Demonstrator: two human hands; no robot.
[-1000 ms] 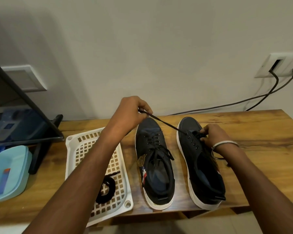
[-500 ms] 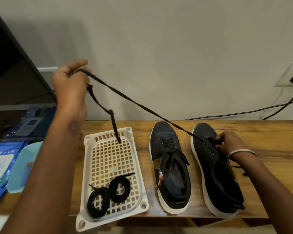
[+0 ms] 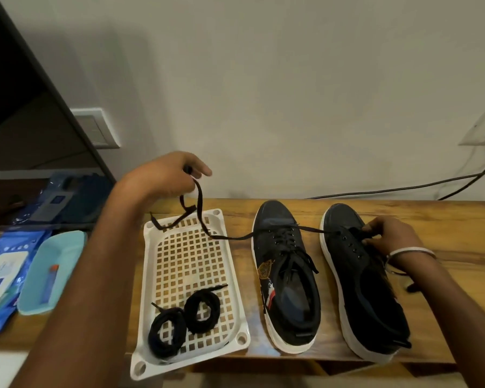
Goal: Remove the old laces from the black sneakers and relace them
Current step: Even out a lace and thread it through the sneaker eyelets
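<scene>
left grip pinches lace over basket; sneaker between.

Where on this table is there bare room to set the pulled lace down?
Bare wood lies right of the right sneaker, toward the wall cables. The white basket has open grid in its middle; coiled laces fill its near end. The gaps between basket, left sneaker and right sneaker are narrow.

Bare worktop is being left open right of the right sneaker. The path between basket and left sneaker is being crossed by a slack lace. The left edge is being crowded by a teal tray and blue packets.
</scene>
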